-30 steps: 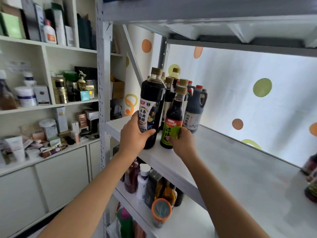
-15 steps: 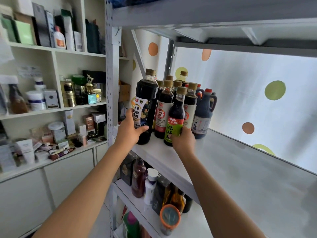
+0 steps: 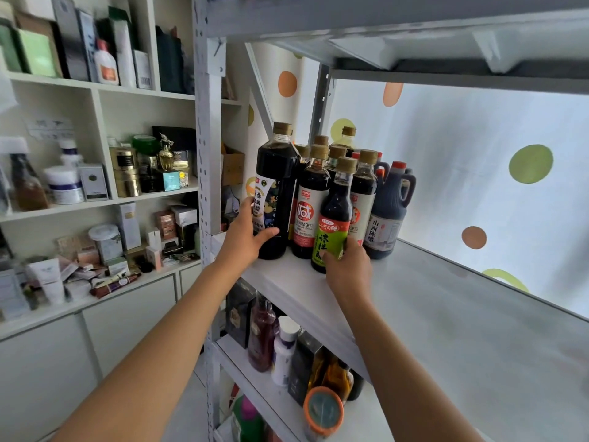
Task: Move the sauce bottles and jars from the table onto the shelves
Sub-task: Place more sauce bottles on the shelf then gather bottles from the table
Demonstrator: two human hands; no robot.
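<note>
A tall dark vinegar bottle [image 3: 276, 189] with a white patterned label stands on the white shelf [image 3: 430, 314] at its left end. My left hand [image 3: 243, 237] wraps around its lower part. A slimmer dark bottle with a green label [image 3: 334, 218] stands beside it, nearer the shelf's front edge. My right hand [image 3: 349, 266] grips its base. Behind them is a cluster of several dark sauce bottles [image 3: 314, 199] with tan caps and a dark jug with a red cap [image 3: 390, 208].
The shelf below carries a purple bottle [image 3: 263, 333], a white bottle [image 3: 285, 349], dark boxes and an orange-rimmed jar [image 3: 322, 413]. A grey upright post [image 3: 207, 173] stands left of the hands. White cupboard shelves [image 3: 95, 202] at left hold boxes and jars.
Both bottles have been pushed back along the shelf toward the cluster and now stand against it. My view has shifted, so the shelf unit sits further right in the frame.
</note>
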